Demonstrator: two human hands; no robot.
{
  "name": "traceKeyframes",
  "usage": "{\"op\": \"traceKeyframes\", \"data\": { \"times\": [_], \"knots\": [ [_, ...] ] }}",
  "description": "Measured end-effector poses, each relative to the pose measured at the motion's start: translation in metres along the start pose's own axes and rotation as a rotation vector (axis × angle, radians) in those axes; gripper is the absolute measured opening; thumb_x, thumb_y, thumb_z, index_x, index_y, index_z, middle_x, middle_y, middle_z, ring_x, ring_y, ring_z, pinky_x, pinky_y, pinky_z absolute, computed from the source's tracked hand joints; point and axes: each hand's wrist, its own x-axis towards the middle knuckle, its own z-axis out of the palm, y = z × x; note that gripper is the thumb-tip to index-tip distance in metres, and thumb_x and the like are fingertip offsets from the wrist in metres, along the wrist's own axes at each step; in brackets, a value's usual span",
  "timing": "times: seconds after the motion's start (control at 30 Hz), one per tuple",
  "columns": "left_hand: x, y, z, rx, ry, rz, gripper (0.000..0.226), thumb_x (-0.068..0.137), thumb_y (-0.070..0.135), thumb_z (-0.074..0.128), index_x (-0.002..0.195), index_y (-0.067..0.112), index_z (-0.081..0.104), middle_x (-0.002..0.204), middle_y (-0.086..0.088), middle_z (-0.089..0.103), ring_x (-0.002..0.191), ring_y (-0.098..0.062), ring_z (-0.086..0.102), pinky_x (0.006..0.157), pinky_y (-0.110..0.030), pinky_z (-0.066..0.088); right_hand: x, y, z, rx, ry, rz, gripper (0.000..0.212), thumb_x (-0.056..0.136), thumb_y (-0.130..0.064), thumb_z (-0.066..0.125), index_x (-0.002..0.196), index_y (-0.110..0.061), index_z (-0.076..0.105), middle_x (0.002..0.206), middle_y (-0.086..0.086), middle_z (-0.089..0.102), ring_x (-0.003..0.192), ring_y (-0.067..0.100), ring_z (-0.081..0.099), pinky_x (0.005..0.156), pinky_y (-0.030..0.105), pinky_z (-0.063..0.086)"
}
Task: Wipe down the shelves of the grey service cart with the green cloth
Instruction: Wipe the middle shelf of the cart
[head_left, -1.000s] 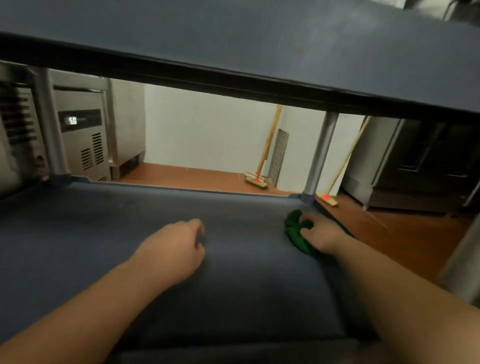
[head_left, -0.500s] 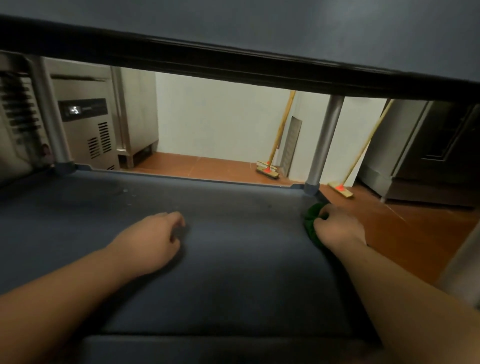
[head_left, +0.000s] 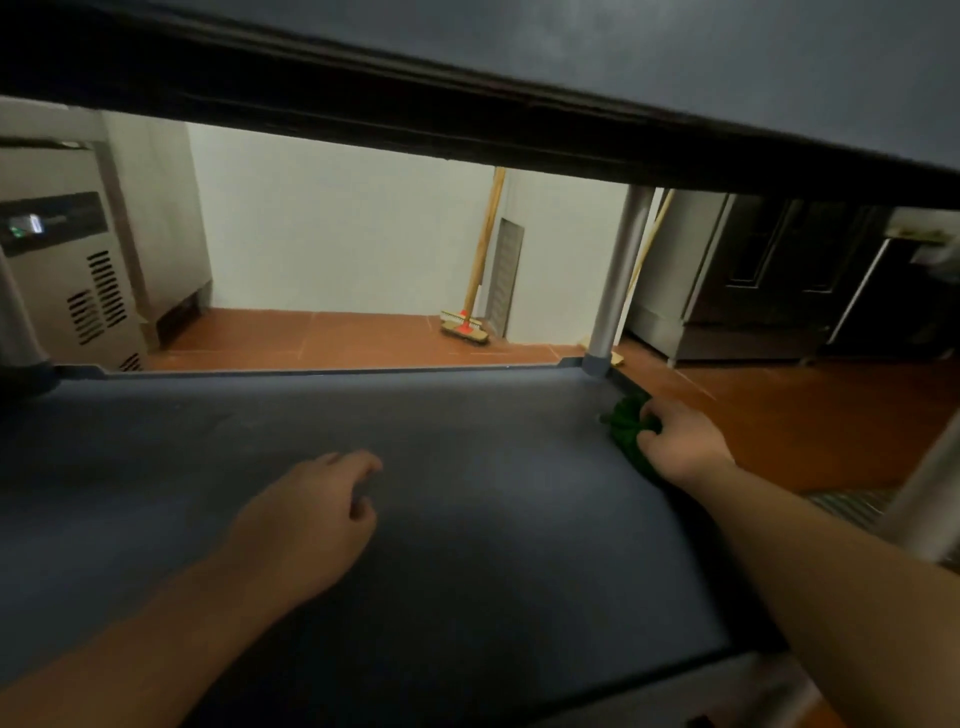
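Observation:
I look between two shelves of the grey service cart. The lower shelf (head_left: 441, 426) fills the middle of the view and the upper shelf (head_left: 675, 57) hangs across the top. My right hand (head_left: 680, 441) is closed on the bunched green cloth (head_left: 626, 421), pressing it against the shelf's right rim near the far right corner. My left hand (head_left: 311, 519) rests palm down on the middle of the shelf with its fingers loosely curled and nothing in it.
Metal posts stand at the far right corner (head_left: 618, 280) and the near right (head_left: 930, 493) of the cart. Beyond are a white wall, a steel appliance (head_left: 67, 280) at left, brooms (head_left: 465, 327) on the tiled floor, and a dark cabinet (head_left: 769, 270) at right.
My right hand slid the green cloth farther along the right rim toward the far corner post. My left hand stayed resting on the shelf while the view shifted.

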Motion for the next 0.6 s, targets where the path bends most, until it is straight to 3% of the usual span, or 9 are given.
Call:
{"op": "traceKeyframes", "data": {
  "times": [0.13, 0.27, 0.47, 0.6],
  "knots": [
    [-0.005, -0.003, 0.014, 0.131, -0.090, 0.106, 0.037, 0.091, 0.056, 0.042, 0.127, 0.046, 0.042, 0.123, 0.016, 0.049, 0.114, -0.010, 0.046, 0.095, -0.035, 0.046, 0.014, -0.002, 0.010, 0.011, 0.046, 0.028, 0.011, 0.091, -0.026, 0.057, 0.102, -0.029, 0.057, 0.093, 0.001, 0.060, 0.084, 0.019, 0.059, 0.078, 0.038, 0.053],
    [-0.005, 0.001, 0.016, 0.155, -0.087, 0.094, 0.034, 0.089, 0.059, 0.039, 0.121, 0.047, 0.044, 0.120, 0.015, 0.048, 0.110, -0.011, 0.045, 0.091, -0.035, 0.046, 0.027, -0.013, 0.012, 0.002, 0.097, 0.055, 0.015, 0.089, -0.028, 0.058, 0.104, -0.029, 0.058, 0.089, 0.000, 0.059, 0.076, 0.018, 0.058, 0.064, 0.032, 0.049],
    [0.000, -0.007, 0.012, 0.099, -0.071, 0.021, 0.039, 0.088, 0.062, 0.042, 0.126, 0.051, 0.040, 0.125, 0.019, 0.044, 0.116, -0.007, 0.043, 0.095, -0.031, 0.042, 0.034, -0.015, 0.031, -0.025, 0.170, -0.017, 0.016, 0.084, -0.040, 0.049, 0.097, -0.038, 0.058, 0.091, -0.004, 0.060, 0.084, 0.021, 0.059, 0.082, 0.047, 0.055],
    [0.006, -0.018, 0.005, 0.118, -0.072, -0.094, 0.042, 0.090, 0.060, 0.043, 0.130, 0.049, 0.038, 0.131, 0.014, 0.043, 0.120, -0.011, 0.043, 0.097, -0.035, 0.043, 0.044, -0.022, 0.033, -0.052, 0.097, -0.050, 0.029, 0.083, -0.046, 0.043, 0.105, -0.040, 0.060, 0.097, -0.003, 0.062, 0.084, 0.020, 0.059, 0.077, 0.043, 0.056]
  ]
}}
